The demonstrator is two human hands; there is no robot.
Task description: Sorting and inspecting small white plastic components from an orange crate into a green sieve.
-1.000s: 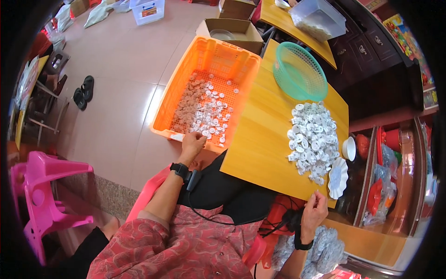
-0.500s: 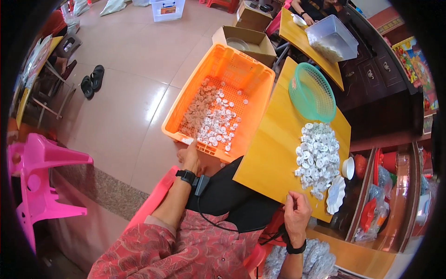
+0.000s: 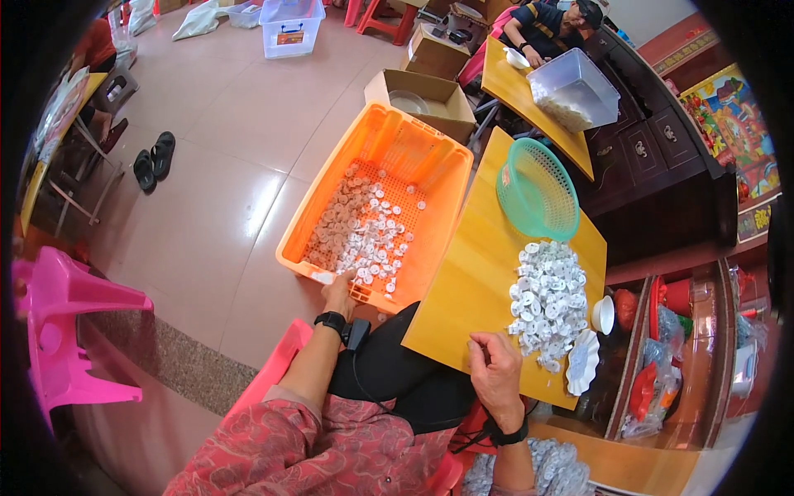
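Observation:
My left hand (image 3: 337,298) is at the near rim of an orange plastic crate (image 3: 291,240), thumb side over the rim and the other fingers partly hidden. Small round white plastic pieces (image 3: 376,240) lie scattered over the crate's floor. My right hand (image 3: 498,372) is curled above the near edge of the yellow wooden table (image 3: 455,306); what its fingers hold, if anything, is hidden. Beside it is a heap of similar white pieces (image 3: 547,298) on the table. A green plastic basket (image 3: 538,190) stands beyond the heap.
A white scalloped dish (image 3: 583,362) and a white bowl (image 3: 603,315) sit at the table's right edge. Behind the crate is an open cardboard box (image 3: 426,103). A pink stool (image 3: 74,331) stands at left. Across from me, a person (image 3: 538,37) works at another table.
The whole view has shifted, so crate and table appear lower and slightly left. My right hand has moved left and a little farther over the table. My left hand stays at the crate rim.

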